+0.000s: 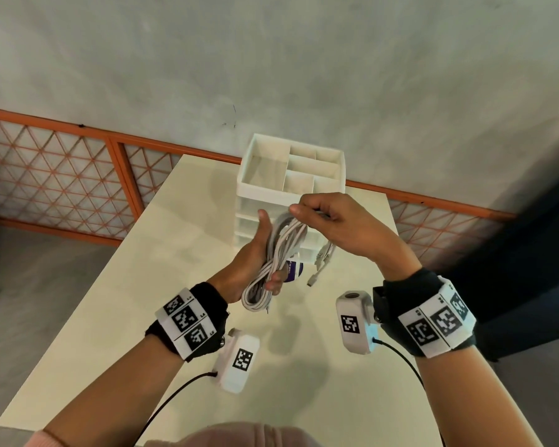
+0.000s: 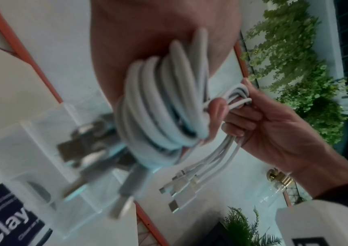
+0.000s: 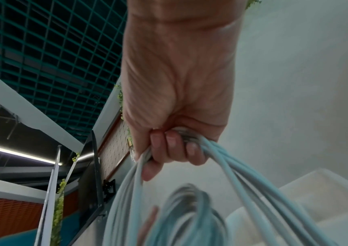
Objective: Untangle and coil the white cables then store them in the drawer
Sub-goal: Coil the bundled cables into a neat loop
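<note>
A bundle of white cables (image 1: 279,256) hangs in the air above the table, looped several times. My left hand (image 1: 260,253) grips the coil's lower half, fingers curled round it (image 2: 158,103). My right hand (image 1: 326,214) pinches the top loops in curled fingers (image 3: 169,146), and the loose plug ends (image 1: 318,269) dangle below it (image 2: 181,188). Behind the hands stands the white drawer unit (image 1: 291,188) with an open divided tray on top; its drawers are largely hidden by the hands and cables.
The cream table (image 1: 175,285) has its left edge near a grey floor. A clear container with a dark blue label (image 1: 292,272) sits in front of the drawer unit. An orange lattice railing (image 1: 62,179) runs behind the table.
</note>
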The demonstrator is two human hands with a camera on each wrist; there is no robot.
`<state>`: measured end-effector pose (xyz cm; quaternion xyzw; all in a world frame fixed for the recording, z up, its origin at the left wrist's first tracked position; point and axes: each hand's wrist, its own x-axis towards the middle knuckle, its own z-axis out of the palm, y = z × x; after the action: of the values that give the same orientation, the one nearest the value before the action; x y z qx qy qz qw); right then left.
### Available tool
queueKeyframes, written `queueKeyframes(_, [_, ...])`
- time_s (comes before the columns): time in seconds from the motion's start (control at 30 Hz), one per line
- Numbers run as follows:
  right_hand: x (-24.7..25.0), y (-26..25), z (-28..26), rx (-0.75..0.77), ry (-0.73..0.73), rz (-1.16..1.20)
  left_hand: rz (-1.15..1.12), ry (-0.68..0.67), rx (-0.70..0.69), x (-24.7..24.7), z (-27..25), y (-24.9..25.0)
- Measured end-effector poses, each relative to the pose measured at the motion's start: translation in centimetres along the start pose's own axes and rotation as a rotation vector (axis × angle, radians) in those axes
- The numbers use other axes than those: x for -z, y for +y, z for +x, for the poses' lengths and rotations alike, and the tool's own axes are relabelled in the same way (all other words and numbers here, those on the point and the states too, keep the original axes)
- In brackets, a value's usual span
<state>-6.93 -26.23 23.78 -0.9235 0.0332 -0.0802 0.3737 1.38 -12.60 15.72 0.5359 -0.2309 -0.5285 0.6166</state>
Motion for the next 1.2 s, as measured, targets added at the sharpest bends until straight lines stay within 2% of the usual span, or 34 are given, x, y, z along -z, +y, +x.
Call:
queueKeyframes(0.13, [-0.6, -0.4, 0.8, 0.017, -0.024, -0.021, 0.269, 0.012, -0.027, -0.4, -0.5, 0.5])
queueKeyframes(0.43, [-1.3, 1.4, 1.0, -0.058, 0.017, 0.132, 0.270, -0.070, -0.004, -0.5, -1.4, 0.3])
queueKeyframes(0.53, [-1.4, 1.6, 0.9, -0.102, 0.016, 0.198, 0.412, -0.035, -0.024, -0.7, -1.4, -0.2])
queueKeyframes(0.63, [-1.3, 1.7, 0.8, -0.100, 0.024, 0.142, 0.468, 0.041, 0.008, -0.8, -0.9, -0.6])
queueKeyframes(0.8, [-1.3, 2.3, 0.6, -0.100, 0.115, 0.118, 0.391, 0.053, 0.003, -0.4, -0.3, -1.0])
queueKeyframes(0.9, [-0.8, 3.0, 0.4, -0.127, 0.179, 0.155, 0.255, 0.044, -0.025, 0.0, -0.2, -0.9])
queueKeyframes(1.03, [-0.3, 5.1, -0.7, -0.145, 0.169, 0.311, 0.016, 0.046, -0.011, 1.2, -0.4, -0.3])
queueKeyframes(1.1, [-1.2, 5.5, -1.2, -0.125, 0.160, 0.292, -0.044, 0.069, -0.011, 1.6, -0.3, -0.1])
queueKeyframes(1.2, [-4.3, 5.9, -1.3, -0.085, 0.244, 0.216, -0.113, 0.092, -0.051, 1.4, 0.0, -0.1])
